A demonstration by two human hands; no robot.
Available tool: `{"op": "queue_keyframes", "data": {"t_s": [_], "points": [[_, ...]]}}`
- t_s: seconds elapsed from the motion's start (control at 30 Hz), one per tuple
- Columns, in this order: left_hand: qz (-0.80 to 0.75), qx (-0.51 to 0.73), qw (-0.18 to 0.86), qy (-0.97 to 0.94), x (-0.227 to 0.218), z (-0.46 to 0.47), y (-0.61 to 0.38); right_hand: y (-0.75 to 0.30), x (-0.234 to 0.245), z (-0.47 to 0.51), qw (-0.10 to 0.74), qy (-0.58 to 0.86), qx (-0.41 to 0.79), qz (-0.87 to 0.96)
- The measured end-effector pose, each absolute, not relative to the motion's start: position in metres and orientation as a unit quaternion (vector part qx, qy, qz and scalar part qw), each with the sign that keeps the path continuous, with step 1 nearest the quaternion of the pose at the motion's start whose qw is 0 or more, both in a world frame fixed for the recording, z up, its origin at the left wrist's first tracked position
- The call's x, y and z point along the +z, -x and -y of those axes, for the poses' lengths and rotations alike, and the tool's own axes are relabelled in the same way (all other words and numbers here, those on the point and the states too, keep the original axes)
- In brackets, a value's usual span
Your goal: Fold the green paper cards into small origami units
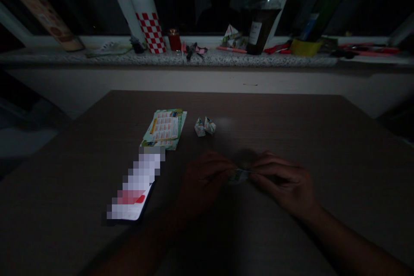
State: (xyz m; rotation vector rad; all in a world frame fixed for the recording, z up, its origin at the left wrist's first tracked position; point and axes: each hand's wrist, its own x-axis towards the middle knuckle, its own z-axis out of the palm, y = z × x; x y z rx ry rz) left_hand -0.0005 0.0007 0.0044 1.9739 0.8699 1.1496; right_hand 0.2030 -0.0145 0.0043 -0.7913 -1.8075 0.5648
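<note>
A small folded piece of printed paper (pixel 239 176) is pinched between my two hands, just above the table. My left hand (pixel 207 181) grips its left side with thumb and fingers, in deep shadow. At its right end, the fingertips of my right hand (pixel 284 181) press together on it. Beyond my hands stands a small folded paper shape (pixel 205 127) with two pointed halves, printed in colours. Left of that lies a stack of printed paper sheets (pixel 164 128), greenish with rows of orange boxes. Dim light hides the finer folds.
A lit phone (pixel 134 187), its screen blurred out, lies left of my hands on the wooden table (pixel 291 125). Along the granite windowsill (pixel 207 58) stand a red-checked bottle (pixel 150 30), a red jar (pixel 174 39), a dark cup (pixel 258 30) and a green bottle (pixel 330 2).
</note>
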Motion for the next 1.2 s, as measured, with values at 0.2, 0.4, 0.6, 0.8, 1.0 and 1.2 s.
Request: {"op": "queue_keyframes", "data": {"t_s": [0.2,0.4,0.6,0.8,1.0,1.2], "points": [[-0.348,0.459,0.347,-0.74,0.0035,-0.0007,-0.0007,-0.2024,0.005,0.0121,0.528,0.312,0.211,0.761],[-0.35,0.47,0.339,-0.736,0.0038,0.0007,-0.0001,-0.2034,0.0012,0.0114,0.51,0.33,0.198,0.769],[-0.349,0.459,0.332,-0.746,0.005,0.002,-0.0007,-0.201,0.0022,0.0122,0.522,0.312,0.21,0.766],[-0.353,0.461,0.332,-0.743,0.0069,0.0014,-0.0013,-0.2008,0.001,0.0115,0.526,0.325,0.214,0.756],[-0.371,0.468,0.327,-0.732,0.0052,0.0001,0.0004,-0.2,-0.0041,0.0104,0.515,0.339,0.231,0.753],[-0.37,0.459,0.332,-0.736,0.0034,0.0012,-0.001,-0.2,-0.0026,0.0117,0.518,0.343,0.238,0.747]]}}
